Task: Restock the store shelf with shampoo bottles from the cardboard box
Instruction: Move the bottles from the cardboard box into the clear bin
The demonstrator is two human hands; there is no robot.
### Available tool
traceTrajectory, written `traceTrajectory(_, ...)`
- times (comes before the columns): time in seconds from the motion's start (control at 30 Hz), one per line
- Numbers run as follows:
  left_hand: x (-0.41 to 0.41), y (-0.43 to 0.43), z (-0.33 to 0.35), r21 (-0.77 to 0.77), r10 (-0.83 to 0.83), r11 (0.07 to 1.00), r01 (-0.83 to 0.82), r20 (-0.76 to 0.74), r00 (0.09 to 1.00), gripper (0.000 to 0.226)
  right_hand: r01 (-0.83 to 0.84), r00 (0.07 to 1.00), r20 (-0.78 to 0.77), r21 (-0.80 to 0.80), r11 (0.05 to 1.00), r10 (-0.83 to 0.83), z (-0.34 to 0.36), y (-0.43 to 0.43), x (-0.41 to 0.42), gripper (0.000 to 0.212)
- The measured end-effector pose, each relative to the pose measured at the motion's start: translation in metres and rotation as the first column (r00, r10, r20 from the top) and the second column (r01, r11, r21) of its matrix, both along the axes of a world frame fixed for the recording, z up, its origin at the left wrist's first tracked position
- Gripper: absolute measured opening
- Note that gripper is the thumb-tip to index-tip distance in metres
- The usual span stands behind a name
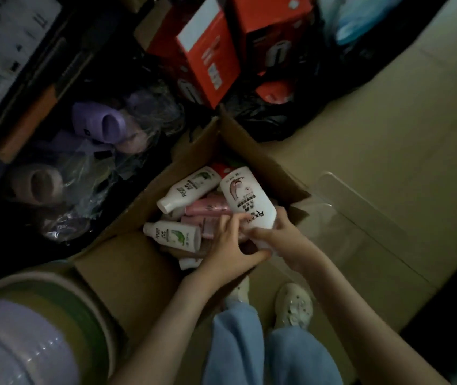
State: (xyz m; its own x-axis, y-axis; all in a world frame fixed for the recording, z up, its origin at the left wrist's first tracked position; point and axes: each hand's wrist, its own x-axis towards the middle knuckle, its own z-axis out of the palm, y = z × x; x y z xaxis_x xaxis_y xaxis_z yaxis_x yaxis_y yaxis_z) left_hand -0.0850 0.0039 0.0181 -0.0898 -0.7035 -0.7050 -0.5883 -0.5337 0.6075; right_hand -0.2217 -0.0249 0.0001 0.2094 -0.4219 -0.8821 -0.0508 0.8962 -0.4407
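Note:
An open cardboard box (pixel 127 262) stands on the floor in front of me with several shampoo bottles lying in it. My right hand (pixel 285 240) grips the lower end of a white bottle with a red label (pixel 246 198), tilted above the box. My left hand (pixel 230 245) reaches into the box, its fingertips touching the same bottle near its neck. Two white bottles with green labels (pixel 191 187) (pixel 174 234) lie flat among pink bottles (pixel 208 209). No shelf is in view.
Red cartons (pixel 208 51) and black bags stand beyond the box. Purple slippers (pixel 105 123) in plastic wrap lie at the left. A stack of round containers (pixel 27 329) sits at the lower left. My feet in white shoes (pixel 294 304) stand on the tan floor.

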Motion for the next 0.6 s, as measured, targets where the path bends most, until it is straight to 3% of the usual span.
traceTrajectory(0.13, -0.058, 0.010, 0.035, -0.164, -0.083, 0.985, 0.062, -0.126, 0.989, 0.044, 0.135, 0.988, 0.082, -0.027, 0.990, -0.133, 0.042, 0.053, -0.082, 0.061)
traceTrajectory(0.27, -0.131, 0.028, 0.023, -0.256, -0.208, 0.947, 0.193, -0.036, 0.977, 0.040, 0.330, 0.943, 0.056, -0.025, 0.944, -0.328, 0.047, 0.113, -0.136, 0.061)
traceTrajectory(0.4, -0.172, 0.047, -0.022, -0.212, -0.322, 0.926, 0.313, -0.009, 0.947, 0.040, 0.509, 0.860, -0.019, -0.032, 0.860, -0.510, -0.001, 0.149, -0.166, 0.060)
traceTrajectory(0.6, -0.190, 0.053, -0.139, -0.002, -0.461, 0.880, 0.474, 0.228, 0.857, 0.064, 0.578, 0.801, -0.149, -0.061, 0.814, -0.580, -0.130, 0.161, -0.184, 0.061)
